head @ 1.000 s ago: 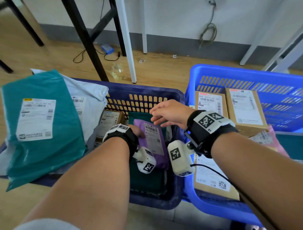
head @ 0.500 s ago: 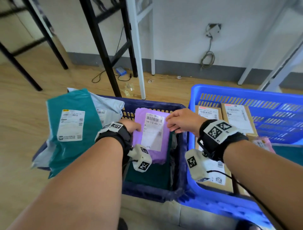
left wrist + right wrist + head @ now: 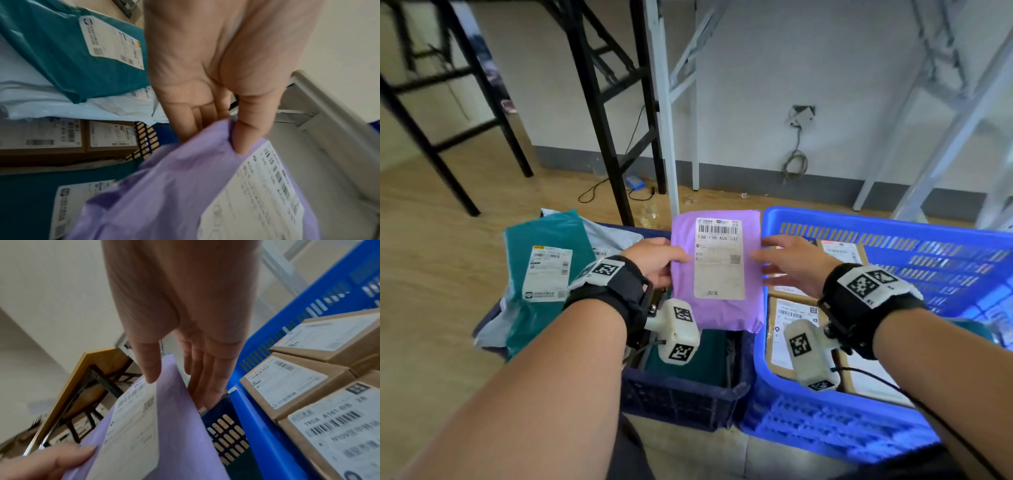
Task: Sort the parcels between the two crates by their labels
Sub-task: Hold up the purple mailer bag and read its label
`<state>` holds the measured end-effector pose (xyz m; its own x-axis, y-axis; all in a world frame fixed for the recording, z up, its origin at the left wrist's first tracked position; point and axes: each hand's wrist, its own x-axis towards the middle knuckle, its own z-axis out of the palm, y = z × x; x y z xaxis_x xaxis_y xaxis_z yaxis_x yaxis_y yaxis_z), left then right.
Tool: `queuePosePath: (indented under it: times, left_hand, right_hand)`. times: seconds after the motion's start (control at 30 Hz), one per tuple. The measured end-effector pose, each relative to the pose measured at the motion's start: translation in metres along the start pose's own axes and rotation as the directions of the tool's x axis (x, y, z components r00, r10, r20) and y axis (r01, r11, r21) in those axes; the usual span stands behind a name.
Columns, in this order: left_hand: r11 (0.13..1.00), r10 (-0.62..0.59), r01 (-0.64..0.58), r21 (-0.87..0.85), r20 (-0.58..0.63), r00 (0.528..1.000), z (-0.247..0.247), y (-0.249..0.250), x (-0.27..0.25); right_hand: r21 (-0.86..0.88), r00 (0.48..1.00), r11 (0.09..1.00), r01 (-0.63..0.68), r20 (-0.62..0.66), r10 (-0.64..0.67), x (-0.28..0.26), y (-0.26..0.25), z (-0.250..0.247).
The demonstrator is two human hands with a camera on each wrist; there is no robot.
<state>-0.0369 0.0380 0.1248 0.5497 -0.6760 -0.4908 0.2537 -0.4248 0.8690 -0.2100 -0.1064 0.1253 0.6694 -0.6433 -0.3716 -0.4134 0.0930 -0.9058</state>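
Purple mailer (image 3: 717,270) is up out of the dark crate (image 3: 681,394) now, held upright between both hands with its white label (image 3: 719,258) squared to the eye; a second ago it lay low among the parcels in there. Left hand (image 3: 654,260) pinches the left edge, thumb on the front and fingers behind, and the wrist view shows that thumb (image 3: 246,129) pressing the plastic. Right hand (image 3: 791,263) meets the right edge with nearly straight fingers, thumb (image 3: 148,363) at the front and the rest behind, more steadying than clamping. It looks like the reading step: the label is lifted clear and turned to face the head, so the sorting decision comes next. The mailer hangs above the dark crate's far right corner, just beside the bright blue crate (image 3: 887,236), so either destination is a short move. Around it, the teal bag (image 3: 541,274) and a pale bag (image 3: 61,104) sit over the dark crate's left side, and brown boxes (image 3: 287,386) with labels fill the blue one.
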Motion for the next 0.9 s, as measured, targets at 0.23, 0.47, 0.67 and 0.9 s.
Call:
queuePosePath:
  times: [0.23, 0.47, 0.67, 0.9]
  left_hand:
    - [0.997, 0.063, -0.060, -0.039, 0.092, 0.994, 0.013, 0.010, -0.006]
    - [0.998, 0.058, -0.057, -0.020, 0.054, 0.997, 0.022, 0.009, 0.002]
    - [0.998, 0.047, -0.053, 0.045, 0.107, 0.993, 0.034, 0.006, 0.006]
    - [0.996, 0.045, -0.055, 0.074, 0.138, 0.989, 0.048, 0.005, 0.010]
  right_hand:
    - [0.096, 1.000, 0.995, -0.015, -0.001, 0.015, -0.005, 0.006, -0.007]
    - [0.150, 0.999, 0.988, -0.023, -0.032, 0.028, 0.000, 0.010, -0.016]
    - [0.160, 0.998, 0.987, -0.013, -0.059, 0.022, -0.001, 0.012, -0.026]
    - [0.197, 0.998, 0.980, -0.009, -0.064, 0.022, 0.000, 0.015, -0.037]
